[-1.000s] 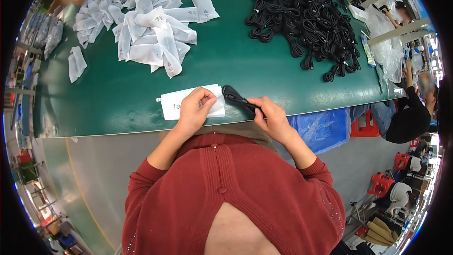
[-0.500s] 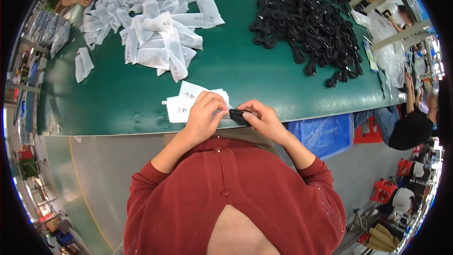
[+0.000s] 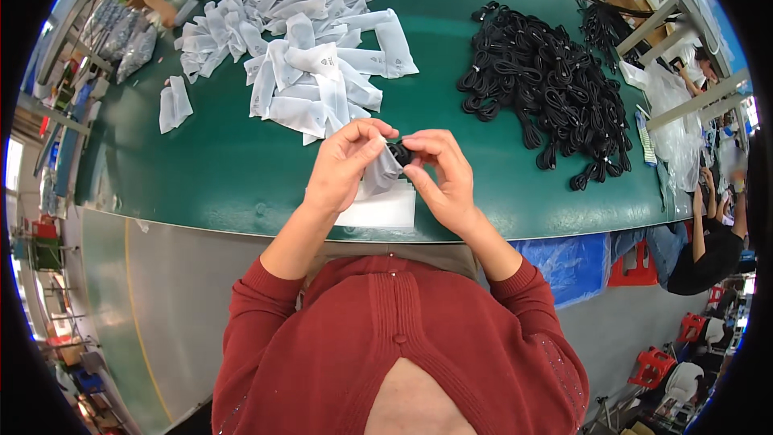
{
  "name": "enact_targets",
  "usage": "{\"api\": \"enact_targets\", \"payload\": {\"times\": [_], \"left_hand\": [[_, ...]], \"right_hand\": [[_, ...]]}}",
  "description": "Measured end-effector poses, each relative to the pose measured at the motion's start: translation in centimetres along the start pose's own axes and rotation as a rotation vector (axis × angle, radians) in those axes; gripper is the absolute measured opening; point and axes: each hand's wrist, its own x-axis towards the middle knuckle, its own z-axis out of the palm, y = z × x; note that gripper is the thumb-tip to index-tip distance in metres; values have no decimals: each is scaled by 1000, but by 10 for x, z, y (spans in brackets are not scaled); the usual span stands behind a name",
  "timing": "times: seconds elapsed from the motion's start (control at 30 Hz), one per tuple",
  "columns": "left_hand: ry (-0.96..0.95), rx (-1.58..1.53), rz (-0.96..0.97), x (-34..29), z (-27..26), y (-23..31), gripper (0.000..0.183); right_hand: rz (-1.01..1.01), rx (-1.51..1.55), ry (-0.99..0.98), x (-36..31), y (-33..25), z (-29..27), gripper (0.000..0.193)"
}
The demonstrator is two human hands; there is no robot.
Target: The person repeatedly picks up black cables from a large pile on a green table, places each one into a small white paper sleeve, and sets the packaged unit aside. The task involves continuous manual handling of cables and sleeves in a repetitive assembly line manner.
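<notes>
Between thumb and fingers, my left hand (image 3: 341, 167) pinches the edge of a whitish translucent pouch (image 3: 381, 175). My right hand (image 3: 445, 179) is closed on a black coiled cable (image 3: 400, 151) at the pouch's upper end. Part of the coil seems to be inside the pouch; fingers hide the rest. Flat white pouches (image 3: 385, 211) lie in a stack below my hands, by the table's near edge. Farther off to the left spreads a heap of filled pouches (image 3: 310, 60). On the right is a big heap of bundled black cables (image 3: 541, 72).
The green table (image 3: 217, 169) ends just before my body. One pouch (image 3: 175, 105) lies apart at the left. Across the far left corner, a co-worker's hand (image 3: 161, 10) is over the table. A blue plastic-lined bin (image 3: 564, 270) stands below the right edge.
Both hands have moved up, away from the table's near edge. The pouch is now lifted off the stack and held around the cable's end. The whole view has shifted slightly.
</notes>
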Motion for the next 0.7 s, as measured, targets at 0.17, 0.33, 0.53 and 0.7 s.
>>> {"api": "enact_targets", "payload": {"times": [0.17, 0.33, 0.53, 0.7], "left_hand": [[-1, -206, -113, 6, -7, -5, 12], [48, -211, -84, 11, -15, -9, 17], [169, 101, 6, 26, -25, 7, 24], [646, 574, 172, 87, -153, 21, 28]], "right_hand": [[-61, -119, -121, 8, 0, 9, 37], [-74, -159, -152, 10, 7, 7, 21], [301, 207, 130, 30, 3, -10, 11], [257, -123, 207, 45, 33, -36, 11]]}}
